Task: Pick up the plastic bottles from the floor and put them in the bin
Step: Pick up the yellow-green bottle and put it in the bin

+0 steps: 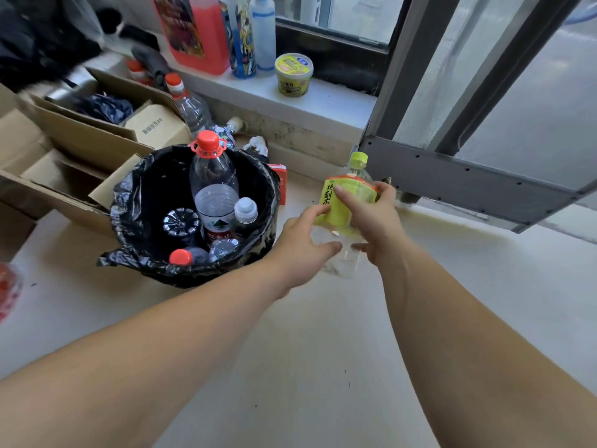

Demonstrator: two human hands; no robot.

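Observation:
A clear plastic bottle with a yellow-green label and a lime cap is held upright just right of the bin. My right hand grips it around the label from the right. My left hand touches its lower left side, fingers spread on the clear base. The bin, lined with a black bag, stands to the left and holds several bottles, among them a tall clear one with a red cap. Another clear bottle with a red cap stands behind the bin.
Open cardboard boxes sit left of the bin. A window ledge behind carries a pink jug, spray bottles and a yellow cup. A grey door frame runs along the right. A red object lies at the far left edge.

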